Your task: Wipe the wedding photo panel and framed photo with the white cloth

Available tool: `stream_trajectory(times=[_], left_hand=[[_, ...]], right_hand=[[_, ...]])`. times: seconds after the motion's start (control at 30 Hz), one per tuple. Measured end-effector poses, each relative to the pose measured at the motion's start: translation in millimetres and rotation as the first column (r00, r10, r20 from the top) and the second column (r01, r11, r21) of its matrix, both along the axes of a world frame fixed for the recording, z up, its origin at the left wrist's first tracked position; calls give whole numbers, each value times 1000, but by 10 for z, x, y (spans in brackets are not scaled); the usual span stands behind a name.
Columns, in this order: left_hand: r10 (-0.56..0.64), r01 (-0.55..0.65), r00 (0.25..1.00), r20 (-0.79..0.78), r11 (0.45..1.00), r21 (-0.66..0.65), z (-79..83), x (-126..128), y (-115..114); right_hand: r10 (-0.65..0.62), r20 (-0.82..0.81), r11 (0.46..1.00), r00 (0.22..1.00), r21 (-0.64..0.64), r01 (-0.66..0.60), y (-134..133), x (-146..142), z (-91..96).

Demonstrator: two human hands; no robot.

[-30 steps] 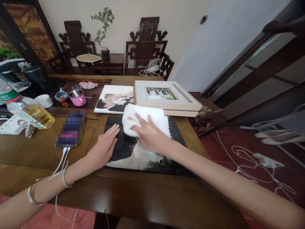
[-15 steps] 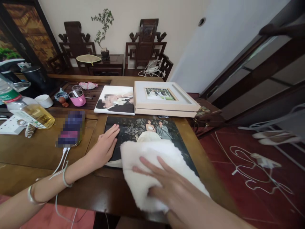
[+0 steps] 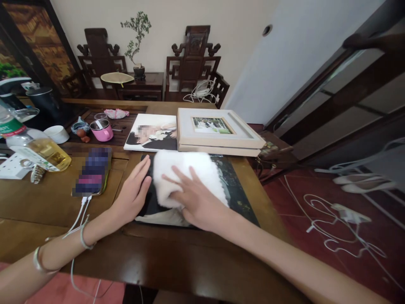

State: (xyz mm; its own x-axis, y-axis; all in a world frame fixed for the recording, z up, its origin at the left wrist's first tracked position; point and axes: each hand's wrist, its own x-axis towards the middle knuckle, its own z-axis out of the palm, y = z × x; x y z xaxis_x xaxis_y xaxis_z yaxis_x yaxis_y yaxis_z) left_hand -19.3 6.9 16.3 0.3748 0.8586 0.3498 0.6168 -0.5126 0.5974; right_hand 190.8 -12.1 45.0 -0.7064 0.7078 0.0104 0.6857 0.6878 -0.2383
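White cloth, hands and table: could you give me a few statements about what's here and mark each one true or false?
1. The right hand is on the white cloth. True.
2. The left hand is picking up the phone. False: the left hand rests at the left edge of the dark photo panel, apart from the phone.
3. The cloth covers part of the dark photo panel. True.
4. The potted plant stands on the same table as the cloth. False: the potted plant is on a smaller table behind.
5. In the view, the pink cup is right of the white bowl. True.
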Motion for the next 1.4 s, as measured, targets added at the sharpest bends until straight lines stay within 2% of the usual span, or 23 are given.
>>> stream_trajectory(times=[0.1,0.17,0.23,0.3,0.43,0.53,0.6,0.67,0.77,0.93,1.07,1.17,1.23,1.4], left_hand=[[36,-36,998,50,999,-2,32,-7,0],[37,-36,998,54,999,-10,41,-8,-4],[9,-8,999,50,1000,-17,46,-2,-10],[-29,31,999,40,999,-28,44,7,-16],[-95,93,993,-62,995,-34,1,20,-16],[-121,120,980,-157,993,-19,-60,13,-6],[-126,126,975,-182,992,-12,-97,5,2],[-132,133,973,-188,991,-7,-121,-1,8],[-144,147,973,-183,989,3,-127,0,10],[-148,153,971,-189,988,11,-74,20,5],[-144,151,970,-197,988,20,-54,20,10],[-147,159,970,-196,986,46,-84,8,19],[-148,161,968,-204,986,45,-109,-3,22],[-145,149,964,-224,989,2,-120,-16,14]], right_hand=[[210,-23,976,977,-58,-211,-77,-93,28],[296,-76,950,952,-81,-301,-163,-55,63],[340,-140,926,930,-120,-357,-279,44,132],[333,-187,916,924,-167,-364,-402,178,228],[197,-215,952,956,-191,-239,-508,486,321],[4,-215,987,977,-155,-38,-393,663,198],[-131,-241,986,962,-131,102,-246,687,81],[-208,-308,976,929,-130,175,-77,609,3],[-198,-375,976,906,-159,147,169,341,2],[-89,-395,983,914,-182,17,505,-166,173],[-7,-369,976,929,-203,-73,685,-324,312],[-23,-334,977,942,-206,-49,717,-237,357],[-55,-305,979,951,-203,-9,678,-80,356],[-198,-234,973,952,-164,162,463,627,296]])
